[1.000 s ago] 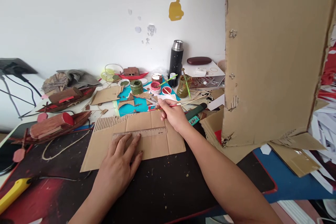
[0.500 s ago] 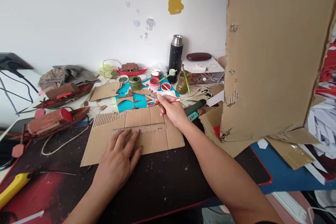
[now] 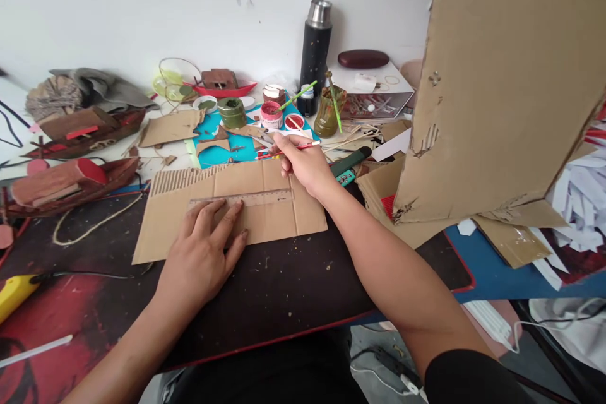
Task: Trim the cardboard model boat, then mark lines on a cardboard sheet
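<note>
My left hand (image 3: 201, 249) lies with its fingers spread. Its fingertips press a clear ruler (image 3: 265, 197) flat against a piece of corrugated cardboard (image 3: 272, 224). My right hand (image 3: 305, 164) is closed around a slim red pencil (image 3: 310, 144) with a pale end, just above the cardboard's far edge. Part of the pencil is hidden by the fingers. The cardboard has upright creases, and ridges (image 3: 184, 180) are bared along its far left edge. Beyond my right hand lies a blue sheet (image 3: 243, 150) with cardboard scraps.
Behind stand a green paint jar (image 3: 231, 115), a pink paint jar (image 3: 271, 117), a black flask (image 3: 315, 50) and a brush jar (image 3: 330, 117). Model boats (image 3: 78, 183) are at left, near a yellow-handled tool (image 3: 16, 297). A large cardboard panel (image 3: 497, 88) rises at right.
The view has tilted downward and shifted, so the table appears higher in the picture. Both hands, the ruler and the cardboard keep about the same places relative to each other.
</note>
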